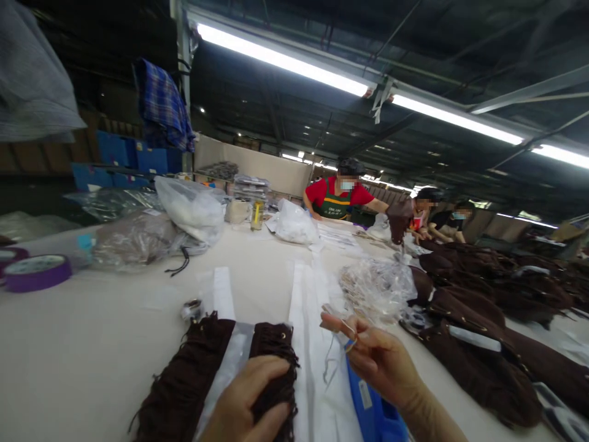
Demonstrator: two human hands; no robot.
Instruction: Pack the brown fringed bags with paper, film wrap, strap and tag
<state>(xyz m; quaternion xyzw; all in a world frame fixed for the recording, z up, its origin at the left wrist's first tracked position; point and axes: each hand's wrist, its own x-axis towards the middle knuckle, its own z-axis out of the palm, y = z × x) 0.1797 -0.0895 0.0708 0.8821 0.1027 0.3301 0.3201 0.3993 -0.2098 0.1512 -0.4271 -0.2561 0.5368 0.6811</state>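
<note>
A dark brown fringed garment (193, 362) lies folded in front of me, with a pale strip (227, 362) down its middle. My left hand (253, 399) is on its right side, thumb and fingers curled over the fabric. Right of the garment, my right hand (372, 356) is raised and closed in a pinch on a hang tag string (350, 336). A thin tail of it dangles below the fingers. The small tag by the fingertip is too blurred to make out. Beneath that hand is a blue plastic tool (375, 408), partly hidden.
White paper strips (301, 294) run along the table. On the left lie purple tape (39, 273) and bagged goods (138, 236). Clear plastic bags (377, 285) and heaped brown garments (478, 344) are on the right. Across the table, a person in a green apron (338, 199) reaches toward brown cloth.
</note>
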